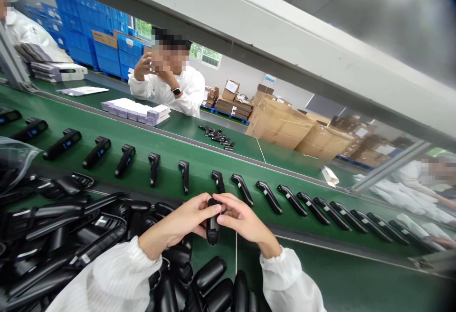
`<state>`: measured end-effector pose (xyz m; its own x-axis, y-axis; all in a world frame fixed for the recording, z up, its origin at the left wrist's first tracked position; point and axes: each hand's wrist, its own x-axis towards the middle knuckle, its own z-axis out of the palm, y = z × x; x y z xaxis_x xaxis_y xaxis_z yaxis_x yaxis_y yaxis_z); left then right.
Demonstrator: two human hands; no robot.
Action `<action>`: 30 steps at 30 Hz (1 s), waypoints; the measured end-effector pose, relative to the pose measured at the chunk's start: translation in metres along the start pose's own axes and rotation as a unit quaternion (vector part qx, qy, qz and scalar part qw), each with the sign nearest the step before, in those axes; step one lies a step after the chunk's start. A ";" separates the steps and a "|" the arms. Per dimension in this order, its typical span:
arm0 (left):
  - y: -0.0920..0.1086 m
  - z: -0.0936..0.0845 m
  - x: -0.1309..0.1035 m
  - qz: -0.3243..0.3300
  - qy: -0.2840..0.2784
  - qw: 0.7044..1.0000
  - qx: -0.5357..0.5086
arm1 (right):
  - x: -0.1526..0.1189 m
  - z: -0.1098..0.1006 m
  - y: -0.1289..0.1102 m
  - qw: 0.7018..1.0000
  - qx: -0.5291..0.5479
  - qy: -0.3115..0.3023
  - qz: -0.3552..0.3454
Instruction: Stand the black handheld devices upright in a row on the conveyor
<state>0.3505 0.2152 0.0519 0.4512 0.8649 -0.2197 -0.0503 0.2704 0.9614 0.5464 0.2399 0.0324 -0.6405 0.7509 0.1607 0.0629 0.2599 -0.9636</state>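
A black, gun-shaped handheld device is held between my two hands, above the near edge of the green belt. My left hand grips its side, with the thumb pressed on the upper part. My right hand pinches the same device from the other side, fingers closed at its top. Whatever is under the fingertips is hidden. Just beyond my hands, a similar device lies on the belt. Loose black plastic housings are heaped below and to the left of my hands.
Similar devices stretch along the green belt in a row. Across it, a person in white sits by stacked white boxes and small black parts. A metal beam crosses overhead. A plastic bag lies at left.
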 end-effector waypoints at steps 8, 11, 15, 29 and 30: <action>-0.005 0.005 0.001 0.005 -0.028 0.997 0.068 | -0.003 -0.009 -0.010 0.979 -0.166 0.106 0.062; -0.013 0.004 0.004 0.010 -0.006 0.984 0.180 | -0.008 -0.012 -0.022 0.949 -0.296 0.075 0.078; -0.026 0.002 0.006 0.004 -0.019 0.956 0.293 | -0.016 -0.005 -0.036 0.908 -0.410 0.005 0.088; -0.011 -0.008 0.013 0.051 0.208 0.963 0.166 | -0.014 -0.062 0.072 0.842 -0.440 0.266 0.166; -0.014 -0.010 0.015 0.045 0.210 0.965 0.154 | -0.015 -0.062 0.079 0.836 -0.449 0.267 0.169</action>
<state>0.3486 0.2286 0.0335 0.0544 0.9915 -0.1184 0.2236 0.1035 0.9692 0.6081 0.2867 -0.0327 -0.0516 0.9752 0.2155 0.8740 0.1484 -0.4627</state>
